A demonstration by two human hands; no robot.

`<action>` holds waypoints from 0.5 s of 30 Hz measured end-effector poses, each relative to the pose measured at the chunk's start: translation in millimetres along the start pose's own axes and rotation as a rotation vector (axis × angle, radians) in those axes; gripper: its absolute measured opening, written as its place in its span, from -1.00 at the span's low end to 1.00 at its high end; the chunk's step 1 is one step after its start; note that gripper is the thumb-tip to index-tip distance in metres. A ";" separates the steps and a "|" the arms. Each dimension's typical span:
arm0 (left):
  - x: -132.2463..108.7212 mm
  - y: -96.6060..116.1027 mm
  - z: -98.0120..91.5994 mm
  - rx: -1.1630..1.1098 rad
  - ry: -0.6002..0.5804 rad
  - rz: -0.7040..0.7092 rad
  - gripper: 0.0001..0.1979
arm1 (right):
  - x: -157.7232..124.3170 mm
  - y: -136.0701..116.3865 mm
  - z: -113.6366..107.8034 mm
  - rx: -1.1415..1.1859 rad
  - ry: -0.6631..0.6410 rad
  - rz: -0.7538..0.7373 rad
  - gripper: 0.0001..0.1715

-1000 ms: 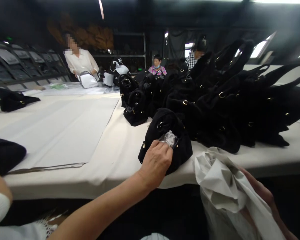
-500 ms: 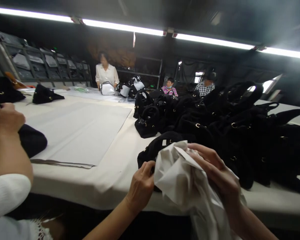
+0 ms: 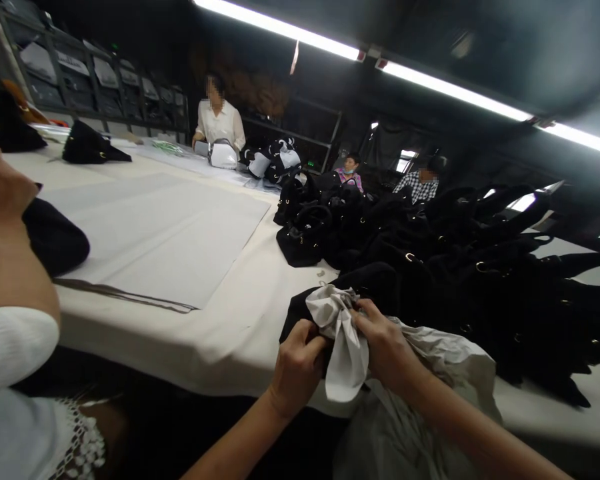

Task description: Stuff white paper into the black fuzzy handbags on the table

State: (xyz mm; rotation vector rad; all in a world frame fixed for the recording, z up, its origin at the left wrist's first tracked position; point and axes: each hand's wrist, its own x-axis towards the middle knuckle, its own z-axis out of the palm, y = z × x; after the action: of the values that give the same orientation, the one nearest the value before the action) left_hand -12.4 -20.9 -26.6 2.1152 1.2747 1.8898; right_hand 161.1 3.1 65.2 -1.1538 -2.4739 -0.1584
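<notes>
At the table's front edge my left hand (image 3: 299, 365) pinches the rim of a black bag (image 3: 300, 308). My right hand (image 3: 384, 341) is closed round a crumpled off-white sheet (image 3: 347, 363), paper or thin cloth, bunched at the bag's top. One end of it hangs down between my hands. More greyish sheet (image 3: 453, 350) spreads beneath and behind my right forearm and drops over the edge. How far the bunched part reaches into the bag is hidden.
A large pile of black bags (image 3: 430, 260) with gold rings fills the right side. Flat grey-white sheets (image 3: 170, 233) lie on the left of the covered table (image 3: 240, 313). At far left, a co-worker's arm (image 3: 10, 247) is beside another black bag (image 3: 55, 237). Other people stand behind.
My right hand has moved left and closer to my left hand. The sheet, loosely bunched before, is now gathered tighter against the bag. The camera view has tilted.
</notes>
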 end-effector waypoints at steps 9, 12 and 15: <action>51.4 7.2 -8.3 -0.375 -0.051 -0.837 -0.78 | 29.8 19.5 -29.6 0.462 -0.510 0.007 -0.85; 61.7 9.0 -10.7 -0.243 -0.215 -0.811 -0.66 | 21.2 18.2 -32.2 0.616 -0.513 0.070 -0.72; 58.0 14.4 -11.0 -0.146 -0.288 -0.739 -0.55 | 10.8 17.2 -27.4 0.753 -0.455 0.142 -0.74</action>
State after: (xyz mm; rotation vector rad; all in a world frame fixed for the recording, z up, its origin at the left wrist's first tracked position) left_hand -18.2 -2.3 30.9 1.4638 1.5008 1.2678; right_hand 176.4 14.7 93.5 -1.0757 -2.4133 1.0860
